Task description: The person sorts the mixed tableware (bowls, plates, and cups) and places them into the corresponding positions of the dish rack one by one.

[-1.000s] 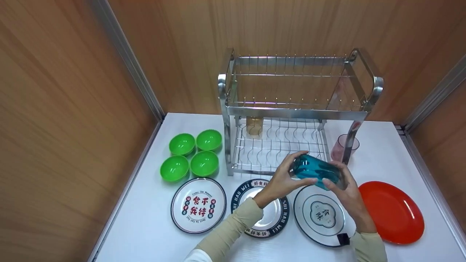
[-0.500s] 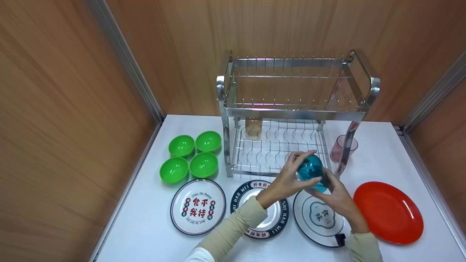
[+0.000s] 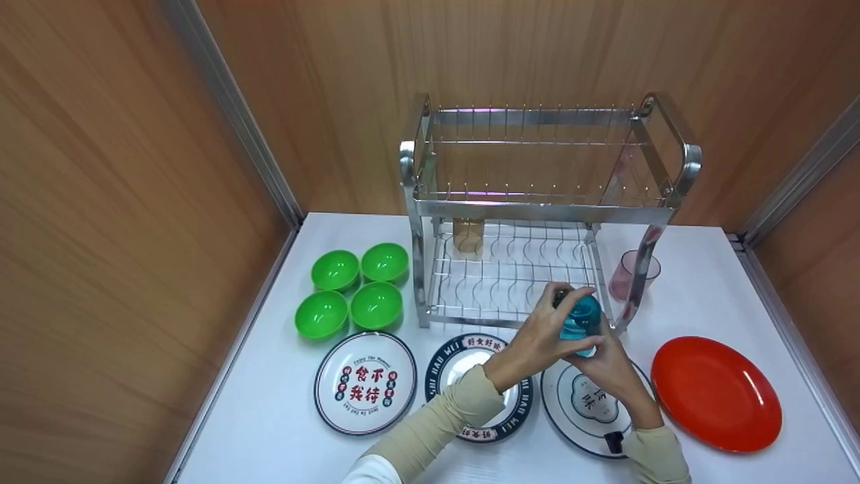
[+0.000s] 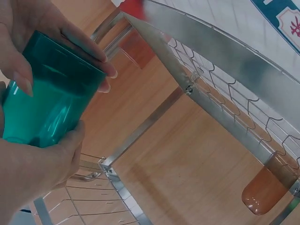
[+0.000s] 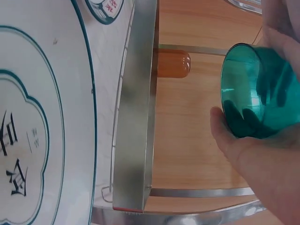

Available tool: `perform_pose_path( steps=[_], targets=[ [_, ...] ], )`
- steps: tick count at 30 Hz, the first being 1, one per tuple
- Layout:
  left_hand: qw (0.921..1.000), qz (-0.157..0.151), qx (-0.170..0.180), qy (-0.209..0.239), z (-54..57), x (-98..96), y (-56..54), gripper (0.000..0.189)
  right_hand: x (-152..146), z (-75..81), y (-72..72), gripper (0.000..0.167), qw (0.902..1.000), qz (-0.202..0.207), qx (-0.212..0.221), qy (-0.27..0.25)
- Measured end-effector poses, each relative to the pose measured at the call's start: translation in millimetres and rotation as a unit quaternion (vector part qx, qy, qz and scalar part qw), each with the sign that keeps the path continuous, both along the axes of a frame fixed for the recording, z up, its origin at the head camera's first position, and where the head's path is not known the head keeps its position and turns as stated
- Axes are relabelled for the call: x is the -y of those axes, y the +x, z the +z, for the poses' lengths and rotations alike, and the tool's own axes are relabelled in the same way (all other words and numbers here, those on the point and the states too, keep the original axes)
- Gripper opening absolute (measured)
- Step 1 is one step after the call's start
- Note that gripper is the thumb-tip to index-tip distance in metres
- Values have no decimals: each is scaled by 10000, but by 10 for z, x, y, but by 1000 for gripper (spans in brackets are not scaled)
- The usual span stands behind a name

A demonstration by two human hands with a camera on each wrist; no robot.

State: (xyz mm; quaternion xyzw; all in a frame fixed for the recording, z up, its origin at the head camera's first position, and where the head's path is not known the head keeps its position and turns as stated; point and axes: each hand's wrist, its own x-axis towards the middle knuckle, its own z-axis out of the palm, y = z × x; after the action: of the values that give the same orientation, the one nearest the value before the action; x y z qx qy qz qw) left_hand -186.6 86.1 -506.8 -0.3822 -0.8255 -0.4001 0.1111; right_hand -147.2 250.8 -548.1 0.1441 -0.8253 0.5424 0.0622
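Observation:
A translucent teal cup (image 3: 582, 317) is held between both hands in front of the dish rack's lower right. My left hand (image 3: 541, 334) grips one side, its thumb and fingers bent round the cup. Against the other side is my right hand (image 3: 611, 365), its fingers partly hidden behind the cup in the head view. In the right wrist view the cup (image 5: 262, 89) lies tilted with its mouth towards the left. The left wrist view has the cup (image 4: 51, 93) between both hands, above the plates. A round white plate (image 3: 591, 430) lies beneath the right hand.
A two-tier metal dish rack (image 3: 544, 212) stands at the back, with an amber cup (image 3: 468, 235) on its lower tier. A pink cup (image 3: 625, 274) stands by its right leg. Several green bowls (image 3: 377, 304), two more patterned plates (image 3: 366, 383) and a red plate (image 3: 715, 393) surround it.
The teal cup has turned from lying sideways to being seen nearly end-on. My right hand has moved left, closer to my left hand, which has shifted slightly right.

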Motion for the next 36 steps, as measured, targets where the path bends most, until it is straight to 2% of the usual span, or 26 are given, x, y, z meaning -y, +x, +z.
perform_pose_path(
  steps=[9, 16, 22, 28, 36],
  targets=[
    [9984, 68, -456, -325, -7, -20, -36, 70, -2, 5, -14, 103, 9999, -37, 107, -37],
    [9967, 78, -615, -522, -7, -14, -87, 70, -11, 18, -42, 106, 9999, -76, 88, 47],
    [9925, 338, -900, -754, -44, -18, -154, 70, -42, 20, -60, 101, 9994, -23, 344, 90],
    [9920, 442, -940, -722, -77, -14, -227, 71, -95, 11, -76, 98, 9988, 61, 493, 49],
    [9935, 331, -884, -643, -71, -15, -278, 73, -136, 31, -44, 93, 9984, -17, 563, 27]
  ],
)
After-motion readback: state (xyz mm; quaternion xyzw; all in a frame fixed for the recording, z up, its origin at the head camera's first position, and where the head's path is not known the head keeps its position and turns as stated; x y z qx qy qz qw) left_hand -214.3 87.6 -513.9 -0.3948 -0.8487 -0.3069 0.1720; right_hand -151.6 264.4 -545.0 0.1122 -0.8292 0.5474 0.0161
